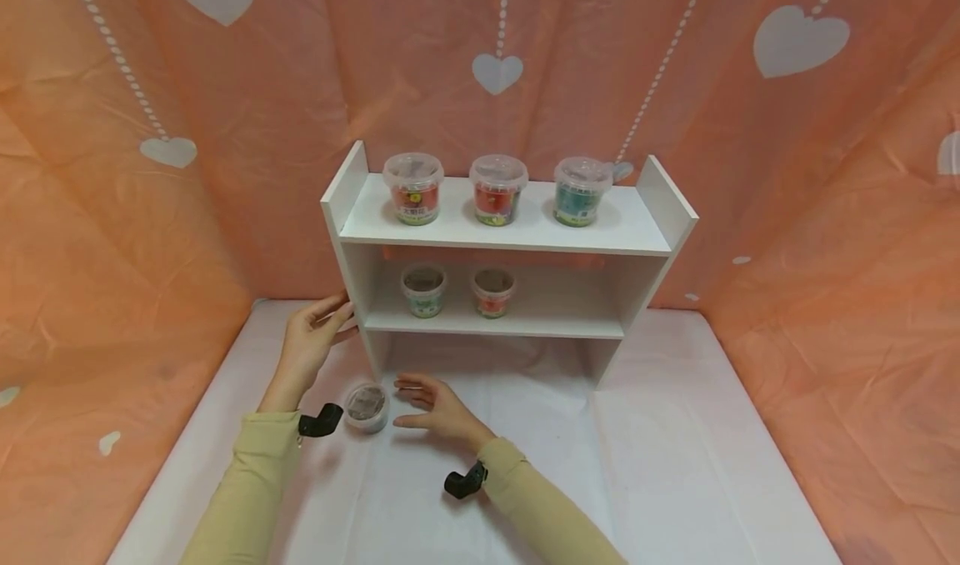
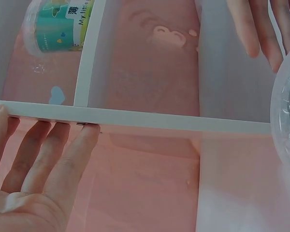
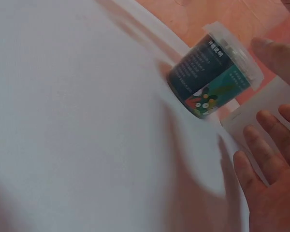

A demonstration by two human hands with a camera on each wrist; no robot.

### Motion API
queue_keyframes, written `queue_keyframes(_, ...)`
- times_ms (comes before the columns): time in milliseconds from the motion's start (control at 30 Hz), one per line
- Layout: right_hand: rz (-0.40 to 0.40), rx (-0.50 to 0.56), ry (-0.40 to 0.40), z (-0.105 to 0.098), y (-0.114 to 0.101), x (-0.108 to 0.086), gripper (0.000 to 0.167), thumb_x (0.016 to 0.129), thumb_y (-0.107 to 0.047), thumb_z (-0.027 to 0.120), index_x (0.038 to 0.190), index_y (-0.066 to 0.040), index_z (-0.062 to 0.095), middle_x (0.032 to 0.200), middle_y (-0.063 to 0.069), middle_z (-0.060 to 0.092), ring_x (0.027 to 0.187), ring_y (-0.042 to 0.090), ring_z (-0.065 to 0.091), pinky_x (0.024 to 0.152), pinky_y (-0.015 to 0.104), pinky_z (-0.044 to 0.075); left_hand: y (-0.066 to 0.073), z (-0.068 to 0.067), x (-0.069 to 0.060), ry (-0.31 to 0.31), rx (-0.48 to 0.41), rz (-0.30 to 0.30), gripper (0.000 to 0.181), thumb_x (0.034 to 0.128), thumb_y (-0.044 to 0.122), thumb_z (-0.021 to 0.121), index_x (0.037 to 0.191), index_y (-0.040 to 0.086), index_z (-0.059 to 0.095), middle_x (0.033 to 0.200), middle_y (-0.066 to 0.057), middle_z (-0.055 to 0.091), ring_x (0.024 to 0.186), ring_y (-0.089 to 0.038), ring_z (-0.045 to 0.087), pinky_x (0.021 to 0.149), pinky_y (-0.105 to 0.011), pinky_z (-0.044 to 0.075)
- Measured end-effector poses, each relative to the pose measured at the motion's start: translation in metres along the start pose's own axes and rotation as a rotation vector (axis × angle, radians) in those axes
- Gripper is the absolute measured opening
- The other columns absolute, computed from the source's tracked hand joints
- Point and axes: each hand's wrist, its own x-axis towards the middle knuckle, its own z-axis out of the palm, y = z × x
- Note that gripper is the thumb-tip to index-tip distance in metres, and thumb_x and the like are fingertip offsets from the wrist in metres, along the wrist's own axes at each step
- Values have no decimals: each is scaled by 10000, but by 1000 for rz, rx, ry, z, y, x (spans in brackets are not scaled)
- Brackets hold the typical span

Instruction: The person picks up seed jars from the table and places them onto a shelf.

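Note:
A lidded plastic cup (image 1: 367, 407) stands on the table, in front of the left foot of the white shelf (image 1: 495, 332). In the right wrist view this cup (image 3: 210, 72) has a dark green label with flowers and white print. My right hand (image 1: 438, 411) is just to the right of the cup, fingers spread and apart from it. At the shelf's left side panel, my left hand (image 1: 311, 336) touches the outer face with its fingertips. The left wrist view shows these fingers (image 2: 63, 169) extended against the panel edge (image 2: 150, 120).
On the top board stand three lidded cups: a red one (image 1: 415, 198), another red one (image 1: 496, 201) and a teal one (image 1: 577, 202). The lower board bears a green cup (image 1: 424, 298) and a red cup (image 1: 492, 300). Orange cloth (image 1: 285, 132) hangs behind and at both sides.

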Motion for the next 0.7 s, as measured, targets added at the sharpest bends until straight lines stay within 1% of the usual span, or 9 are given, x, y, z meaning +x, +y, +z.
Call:
queue_keyframes(100, -1, -3, -2, 2, 5, 4, 676, 798, 143, 693, 1381, 154, 350, 1362, 349, 408, 1263, 484, 385, 1102, 533, 311, 1, 1, 0, 6, -1, 3, 480, 965, 138, 587, 1344, -126, 457, 1345, -311, 450, 1001, -53, 621, 878, -410, 528)
queue_keyframes(300, 7, -34, 0, 6, 24, 12, 676, 790, 142, 704, 1392, 67, 405, 1360, 230, 480, 1248, 350, 468, 1081, 401, 391, 0, 2, 0, 12, -13, 7, 481, 959, 141, 596, 1337, -126, 465, 1325, -282, 484, 1002, -59, 622, 874, -405, 534)
queue_keyframes(400, 27, -34, -2, 9, 27, 14, 677, 788, 126, 717, 1391, 49, 417, 1356, 194, 492, 1229, 297, 496, 1058, 372, 419, -1, 2, -1, 4, -3, 8, 479, 963, 143, 590, 1341, -121, 461, 1340, -284, 469, 1007, -48, 615, 878, -412, 529)
queue_keyframes(600, 63, -86, -4, 11, 30, 18, 699, 793, 47, 754, 1407, -15, 427, 1368, 98, 494, 1189, 175, 529, 1016, 302, 455, 0, 1, -1, -3, 3, 4, 486, 966, 157, 585, 1349, -114, 456, 1363, -269, 452, 1022, -36, 603, 888, -405, 526)
queue_keyframes(700, 75, -55, -7, 12, 33, 19, 701, 792, 50, 753, 1408, -20, 426, 1364, 76, 495, 1176, 150, 537, 1000, 302, 468, 0, 1, -1, -3, 8, 2, 482, 969, 152, 582, 1348, -117, 456, 1372, -287, 435, 1017, -35, 605, 882, -398, 530)
